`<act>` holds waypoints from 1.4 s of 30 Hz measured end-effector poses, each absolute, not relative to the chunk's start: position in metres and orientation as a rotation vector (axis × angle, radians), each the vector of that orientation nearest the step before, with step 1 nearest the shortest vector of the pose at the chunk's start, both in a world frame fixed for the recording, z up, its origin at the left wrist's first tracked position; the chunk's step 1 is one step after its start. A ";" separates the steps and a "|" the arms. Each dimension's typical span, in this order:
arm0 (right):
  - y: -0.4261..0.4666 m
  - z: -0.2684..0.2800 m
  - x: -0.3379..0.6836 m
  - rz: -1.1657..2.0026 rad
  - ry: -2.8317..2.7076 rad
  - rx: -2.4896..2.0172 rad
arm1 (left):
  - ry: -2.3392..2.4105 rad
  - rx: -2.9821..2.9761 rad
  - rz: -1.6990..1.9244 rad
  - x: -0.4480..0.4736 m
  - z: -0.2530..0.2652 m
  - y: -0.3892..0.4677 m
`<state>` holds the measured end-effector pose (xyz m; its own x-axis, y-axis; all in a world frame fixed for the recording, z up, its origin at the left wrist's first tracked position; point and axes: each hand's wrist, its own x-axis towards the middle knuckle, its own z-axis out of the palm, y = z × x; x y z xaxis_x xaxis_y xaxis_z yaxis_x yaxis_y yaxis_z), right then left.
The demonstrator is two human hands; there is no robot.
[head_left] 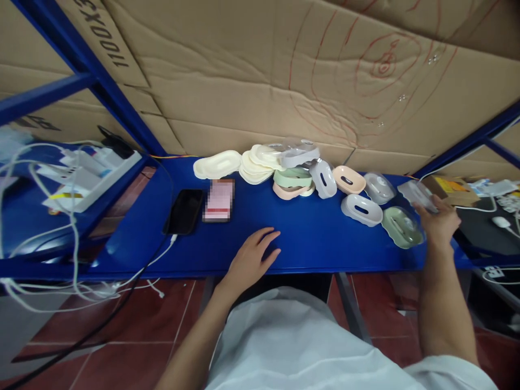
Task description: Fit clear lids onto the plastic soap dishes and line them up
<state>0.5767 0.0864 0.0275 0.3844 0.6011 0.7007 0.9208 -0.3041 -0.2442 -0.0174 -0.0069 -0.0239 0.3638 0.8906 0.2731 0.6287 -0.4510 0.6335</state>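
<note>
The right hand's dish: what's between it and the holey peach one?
A clear-covered grey dish lies between the dish at the right hand and the peach dish in the head view.

table [309, 238]: blue | cardboard [227, 81]: tan, red rings [384, 66] | dishes [361, 218]: green, peach, grey

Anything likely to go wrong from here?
Possible risks:
1. The right hand is at a pale dish close to the green dish; a bump could push that one toward the table's front edge.
2. The white cable runs from the black phone over the front edge; a snag might drag the phone.
</note>
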 end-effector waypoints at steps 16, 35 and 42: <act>0.052 -0.005 0.426 -0.285 -2.038 -1.723 | 1.347 2.259 0.833 -0.016 -0.025 -0.007; 0.155 0.021 0.259 -0.076 -2.256 -1.150 | 1.335 2.309 0.921 -0.014 -0.020 -0.009; 0.135 0.015 0.265 -0.027 -2.180 -1.073 | 1.354 2.224 0.975 -0.016 -0.024 -0.010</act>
<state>0.2654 0.1350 0.0145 -0.4144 0.6887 0.5950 0.7034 0.6572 -0.2707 -0.0159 -0.0102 -0.0245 0.3028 0.8780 0.3707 0.6297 -0.4763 0.6137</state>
